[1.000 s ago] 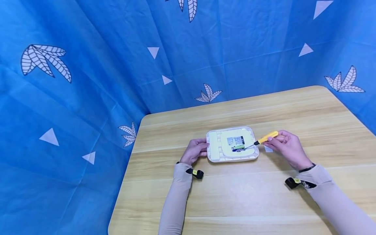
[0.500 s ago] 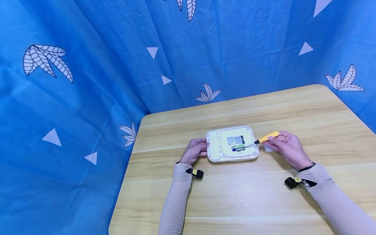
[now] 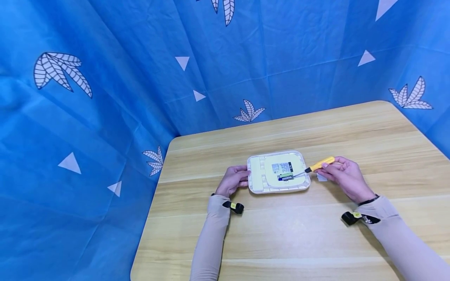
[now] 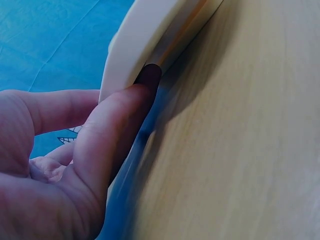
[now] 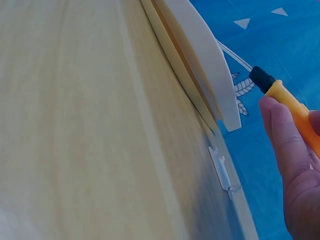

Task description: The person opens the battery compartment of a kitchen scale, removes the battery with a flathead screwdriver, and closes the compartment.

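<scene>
A cream square device [image 3: 278, 172] lies back-up on the wooden table [image 3: 281, 234], with a label and a green and blue battery [image 3: 286, 176] in its middle. My left hand [image 3: 233, 180] holds its left edge, thumb [image 4: 120, 125] against the rim of the device [image 4: 150, 45]. My right hand [image 3: 343, 173] grips a yellow-handled screwdriver [image 3: 318, 164]; its metal tip reaches to the battery. In the right wrist view the screwdriver [image 5: 287, 102] sticks out past the device's edge [image 5: 200, 65].
A small white plastic piece [image 3: 320, 177] lies on the table just right of the device, also seen as the white clip [image 5: 222, 172]. Blue patterned cloth [image 3: 123, 78] hangs behind and to the left. The table's left edge runs near my left forearm.
Hardly any: the screwdriver tip has shifted very slightly at the battery. Both hands stay where they were.
</scene>
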A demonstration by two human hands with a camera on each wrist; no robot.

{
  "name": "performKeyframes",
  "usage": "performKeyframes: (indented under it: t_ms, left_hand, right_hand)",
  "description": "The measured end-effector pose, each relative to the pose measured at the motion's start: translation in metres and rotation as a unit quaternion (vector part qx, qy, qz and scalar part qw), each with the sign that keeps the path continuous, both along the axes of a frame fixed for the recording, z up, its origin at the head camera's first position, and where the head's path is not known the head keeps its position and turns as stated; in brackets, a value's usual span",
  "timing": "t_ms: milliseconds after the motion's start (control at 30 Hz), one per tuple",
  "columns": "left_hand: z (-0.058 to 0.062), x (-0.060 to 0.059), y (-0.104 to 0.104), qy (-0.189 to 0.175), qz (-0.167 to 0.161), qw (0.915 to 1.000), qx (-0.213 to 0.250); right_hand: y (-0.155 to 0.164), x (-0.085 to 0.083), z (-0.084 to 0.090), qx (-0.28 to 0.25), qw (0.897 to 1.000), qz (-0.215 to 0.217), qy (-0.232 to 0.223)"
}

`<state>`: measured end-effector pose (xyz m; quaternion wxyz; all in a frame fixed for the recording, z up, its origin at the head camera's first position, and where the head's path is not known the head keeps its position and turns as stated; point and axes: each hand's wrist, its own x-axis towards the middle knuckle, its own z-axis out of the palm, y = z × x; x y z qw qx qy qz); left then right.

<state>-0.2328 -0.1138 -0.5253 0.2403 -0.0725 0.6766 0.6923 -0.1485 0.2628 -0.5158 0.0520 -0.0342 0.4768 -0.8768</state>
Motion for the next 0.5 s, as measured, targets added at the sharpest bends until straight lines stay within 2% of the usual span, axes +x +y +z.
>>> performKeyframes:
  t_ms: [500]
  left_hand:
    - [-0.0016,0.0001,-0.0006,0.003,-0.001,1.0,0.002]
  right_hand:
    - [0.0017,-0.001,-0.0015,0.015,1.0,0.0,0.004]
